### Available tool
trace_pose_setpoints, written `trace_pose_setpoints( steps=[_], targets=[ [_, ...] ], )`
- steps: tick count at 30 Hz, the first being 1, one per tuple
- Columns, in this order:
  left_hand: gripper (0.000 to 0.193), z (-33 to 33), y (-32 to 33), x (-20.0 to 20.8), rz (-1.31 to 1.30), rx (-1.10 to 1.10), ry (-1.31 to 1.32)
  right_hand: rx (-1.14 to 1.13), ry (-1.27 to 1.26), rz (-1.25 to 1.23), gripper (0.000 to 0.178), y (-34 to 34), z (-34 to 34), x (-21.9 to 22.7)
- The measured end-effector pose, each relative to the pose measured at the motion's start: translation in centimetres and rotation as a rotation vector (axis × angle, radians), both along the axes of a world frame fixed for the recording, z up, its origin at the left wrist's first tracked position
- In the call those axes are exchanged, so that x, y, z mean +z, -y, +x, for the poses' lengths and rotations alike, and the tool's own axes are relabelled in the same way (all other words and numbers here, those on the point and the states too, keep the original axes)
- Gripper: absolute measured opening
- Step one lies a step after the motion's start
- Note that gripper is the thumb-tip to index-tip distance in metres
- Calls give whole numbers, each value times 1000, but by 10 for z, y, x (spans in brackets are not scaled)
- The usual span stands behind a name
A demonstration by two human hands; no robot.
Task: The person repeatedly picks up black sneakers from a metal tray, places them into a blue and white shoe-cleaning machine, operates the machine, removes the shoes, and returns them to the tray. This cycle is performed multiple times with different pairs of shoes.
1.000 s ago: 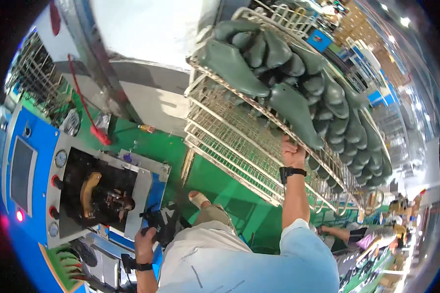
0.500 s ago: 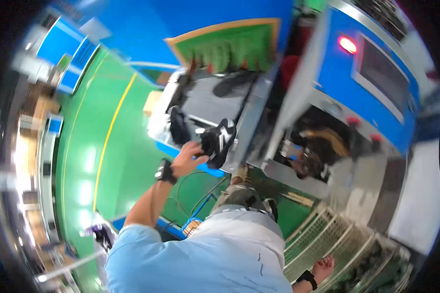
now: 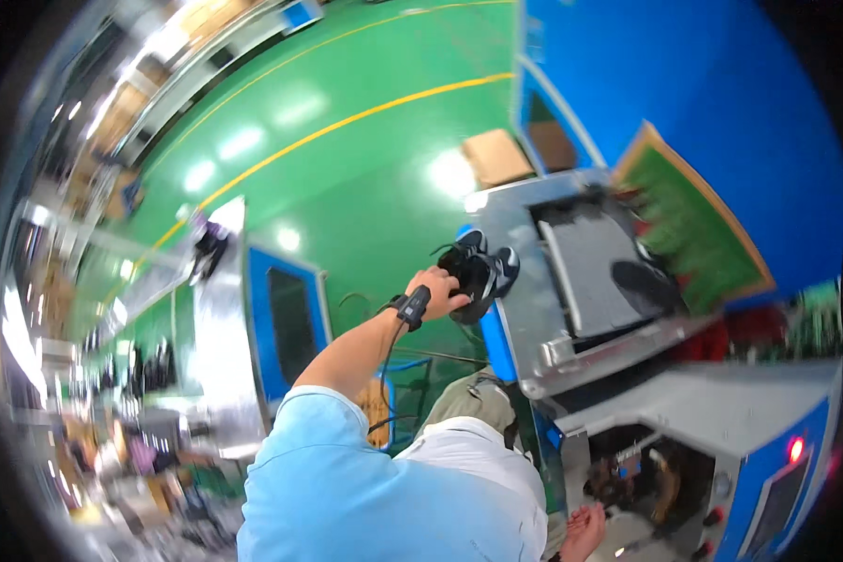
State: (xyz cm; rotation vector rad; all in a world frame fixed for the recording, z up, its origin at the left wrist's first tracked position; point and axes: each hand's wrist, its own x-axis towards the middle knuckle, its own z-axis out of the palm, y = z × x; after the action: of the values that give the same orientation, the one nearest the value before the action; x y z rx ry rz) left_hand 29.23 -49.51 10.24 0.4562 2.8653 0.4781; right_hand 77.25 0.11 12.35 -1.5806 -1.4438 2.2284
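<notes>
A pair of black sneakers (image 3: 498,273) with grey-white markings hangs from my left hand (image 3: 434,288), whose fingers are closed round the upper part of the shoes. The pair is beside the near left edge of a metal machine bed (image 3: 525,323). On that bed's grey belt (image 3: 585,253) lies another dark shoe (image 3: 644,286), in front of a green flap curtain (image 3: 698,225) in a tan frame. Low at the right, beside my body, my right hand (image 3: 584,532) hangs with its fingers loosely bent and nothing visible in it.
A blue machine (image 3: 796,459) with a lit red lamp stands at lower right. Left of me is a long metal worktable (image 3: 225,347) with a blue panel; a person (image 3: 206,234) is at its far end. A tan box (image 3: 496,157) sits beyond the bed. Cables cross the green floor.
My view has swung to the left, bringing the worktable into sight. The sneakers are now lifted in my left hand, away from the machine bed's edge. My right hand remains low at my side.
</notes>
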Motion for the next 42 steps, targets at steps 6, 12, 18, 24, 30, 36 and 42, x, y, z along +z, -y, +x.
trace_pose_setpoints(
  steps=[6,12,18,24,30,36,42],
  targets=[
    [42,190,203,48,-59,334,8,414,200,117,45,46,-73,23],
    [38,391,451,100,-575,906,-382,844,179,136,49,53,-87,14],
    [37,334,443,87,-810,1789,-548,659,195,156,45,39,-88,-24],
    [30,143,196,-93,-37,540,-164,477,232,148,52,44,-79,10],
    [48,-57,-186,-123,287,-254,119,347,389,289,49,50,-72,40],
    [106,-213,-439,-170,446,-261,64,29,427,188,52,112,4,23],
    [91,-235,-477,-153,-12,-346,518,322,517,253,56,150,0,49]
  ],
)
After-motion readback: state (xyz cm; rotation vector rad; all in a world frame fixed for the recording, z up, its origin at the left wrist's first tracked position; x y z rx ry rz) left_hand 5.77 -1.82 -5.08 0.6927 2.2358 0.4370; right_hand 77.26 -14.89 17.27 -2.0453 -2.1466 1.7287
